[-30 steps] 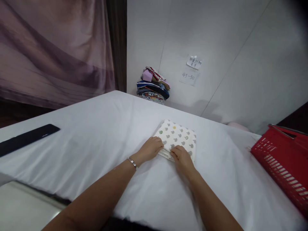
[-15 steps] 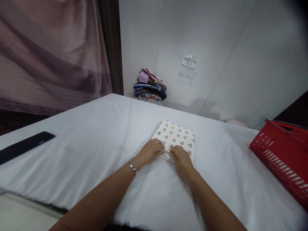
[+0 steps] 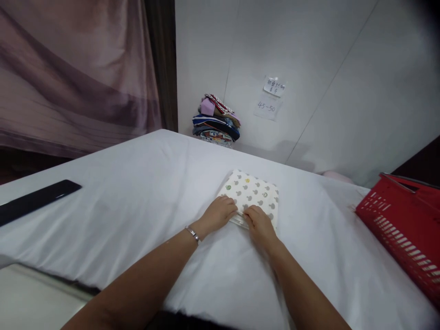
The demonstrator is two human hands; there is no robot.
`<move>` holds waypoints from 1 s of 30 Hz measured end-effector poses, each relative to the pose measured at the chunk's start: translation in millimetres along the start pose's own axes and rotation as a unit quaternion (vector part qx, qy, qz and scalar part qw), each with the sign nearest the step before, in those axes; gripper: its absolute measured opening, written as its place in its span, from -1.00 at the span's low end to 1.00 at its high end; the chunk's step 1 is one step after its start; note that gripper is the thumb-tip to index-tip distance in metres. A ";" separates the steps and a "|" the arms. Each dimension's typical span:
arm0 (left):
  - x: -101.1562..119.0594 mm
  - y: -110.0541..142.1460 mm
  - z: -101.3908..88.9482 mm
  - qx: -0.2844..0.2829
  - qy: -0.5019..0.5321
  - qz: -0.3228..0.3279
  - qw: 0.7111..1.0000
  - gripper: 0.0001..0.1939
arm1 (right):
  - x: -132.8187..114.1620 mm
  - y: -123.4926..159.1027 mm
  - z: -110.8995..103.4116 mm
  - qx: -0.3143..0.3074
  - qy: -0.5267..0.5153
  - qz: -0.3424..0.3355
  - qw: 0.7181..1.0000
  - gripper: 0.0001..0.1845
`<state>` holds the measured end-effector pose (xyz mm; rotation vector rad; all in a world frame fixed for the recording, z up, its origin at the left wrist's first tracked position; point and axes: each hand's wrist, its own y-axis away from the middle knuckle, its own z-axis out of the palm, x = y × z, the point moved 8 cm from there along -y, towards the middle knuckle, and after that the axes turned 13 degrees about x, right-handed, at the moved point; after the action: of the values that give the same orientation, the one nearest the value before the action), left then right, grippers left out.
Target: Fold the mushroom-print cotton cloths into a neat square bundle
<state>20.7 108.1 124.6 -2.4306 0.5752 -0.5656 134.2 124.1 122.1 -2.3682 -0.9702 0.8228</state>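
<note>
A flat, squarish white folded cloth (image 3: 256, 192) with grey, green and yellow prints lies on the white-covered table. My left hand (image 3: 220, 213), with a metal bracelet on its wrist, is closed on the near edge of the cloth toward its left corner. Close beside it, my right hand (image 3: 259, 224) pinches the same edge with thumb and fingers. Between the two hands a few stacked pale layers show along that edge. The fingertips are partly hidden, and the right hand covers the near right corner.
A red plastic basket (image 3: 402, 229) stands at the right on the white table cover (image 3: 137, 197). A long black object (image 3: 37, 201) lies at the left. Behind the table's far edge is a stack of folded clothes (image 3: 216, 121) near the wall, under paper signs (image 3: 268, 107).
My left hand has shifted slightly right along the near edge of the cloth, closer to my right hand. The right hand stays nearly in place. The camera view has moved a little.
</note>
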 end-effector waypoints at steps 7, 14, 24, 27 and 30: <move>4.1 -2.5 1.8 -0.015 -0.036 0.025 0.999 -0.76 | -1.1 -0.9 -1.2 -0.021 0.027 -0.018 0.999 -0.83; 1.0 -0.3 -2.6 -0.003 0.010 0.016 1.000 -0.90 | -1.1 0.6 4.5 -0.029 0.059 -0.028 0.997 -0.80; 2.6 3.5 -9.9 0.000 -0.008 -0.001 1.000 -0.89 | 1.1 1.4 3.5 -0.017 0.055 -0.005 0.998 -0.81; 1.7 3.6 -9.0 -0.021 -0.004 -0.012 1.000 -0.92 | 1.3 2.1 4.2 -0.011 0.051 -0.012 0.999 -0.80; 2.2 3.4 -6.1 -0.033 -0.008 -0.009 0.999 -0.89 | 0.3 2.7 5.5 -0.008 0.052 -0.025 0.998 -0.80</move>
<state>18.5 101.8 127.6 -2.5022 0.5742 -0.5414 131.9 123.5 116.5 -2.3649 -0.9916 0.6677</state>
